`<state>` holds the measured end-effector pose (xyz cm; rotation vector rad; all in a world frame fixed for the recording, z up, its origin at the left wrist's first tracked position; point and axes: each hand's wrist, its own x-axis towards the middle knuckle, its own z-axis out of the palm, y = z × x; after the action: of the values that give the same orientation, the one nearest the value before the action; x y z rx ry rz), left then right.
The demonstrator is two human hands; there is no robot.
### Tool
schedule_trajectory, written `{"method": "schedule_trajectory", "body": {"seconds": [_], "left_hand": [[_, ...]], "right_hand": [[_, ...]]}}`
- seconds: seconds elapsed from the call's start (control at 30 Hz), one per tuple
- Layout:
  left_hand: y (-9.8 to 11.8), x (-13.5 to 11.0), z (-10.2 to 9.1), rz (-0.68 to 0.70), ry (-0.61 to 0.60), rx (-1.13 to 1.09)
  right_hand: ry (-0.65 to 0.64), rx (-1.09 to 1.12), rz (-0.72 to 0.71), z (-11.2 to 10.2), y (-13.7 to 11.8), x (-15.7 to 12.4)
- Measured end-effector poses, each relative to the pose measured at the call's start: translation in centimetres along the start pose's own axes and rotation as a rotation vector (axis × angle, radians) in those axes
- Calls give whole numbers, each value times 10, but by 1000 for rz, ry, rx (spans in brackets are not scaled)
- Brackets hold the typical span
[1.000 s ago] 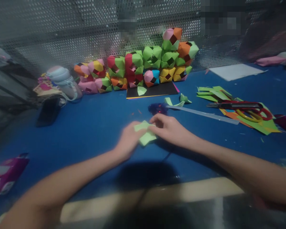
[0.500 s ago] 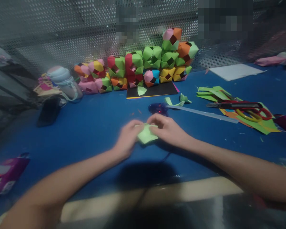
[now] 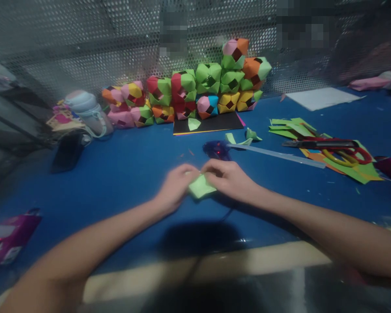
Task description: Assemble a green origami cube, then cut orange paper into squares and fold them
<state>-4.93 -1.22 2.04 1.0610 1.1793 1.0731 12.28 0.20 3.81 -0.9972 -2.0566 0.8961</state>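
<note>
My left hand (image 3: 175, 188) and my right hand (image 3: 230, 178) meet over the blue table (image 3: 127, 174) at its middle. Both pinch a small piece of folded light green paper (image 3: 200, 187) between their fingertips. The paper sits low, close to the table top, and its upper edge is hidden under my fingers. Just beyond my right hand lies a dark blue tool (image 3: 217, 149) with a long clear ruler (image 3: 280, 155) beside it.
A row of stacked folded paper cubes (image 3: 195, 91) in many colours stands at the back against a perforated metal screen, with a black sheet (image 3: 211, 123) in front. Scissors (image 3: 339, 150) and cut coloured paper (image 3: 355, 167) lie at the right. A phone (image 3: 67, 152) and bottle (image 3: 84, 108) are left.
My hands have drawn closer together and the green paper is folded smaller between them. Nothing else on the table has moved.
</note>
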Motion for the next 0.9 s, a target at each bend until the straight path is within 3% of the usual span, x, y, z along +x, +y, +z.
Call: {"method": "schedule_trajectory", "body": {"seconds": [0.2,0.33,0.47,0.57,0.73,0.9], "left_hand": [[-4,0,-4,111,35,181],[-2,-3,-4,176,10,368],[0,-4,-7,250,-101,524],[2,-4,-8,297,-140,599],[3,-2,-9,322,33,538],[0,-1,-8,256,24,431]], "right_hand": [[15,11,85,1,-1,0],[-9,-106,-13,3,3,-1],[-49,-308,-168,5,11,-4],[-85,-272,-175,4,10,-3],[-41,-80,-29,1,6,0],[55,-198,-219,2,11,-2]]}}
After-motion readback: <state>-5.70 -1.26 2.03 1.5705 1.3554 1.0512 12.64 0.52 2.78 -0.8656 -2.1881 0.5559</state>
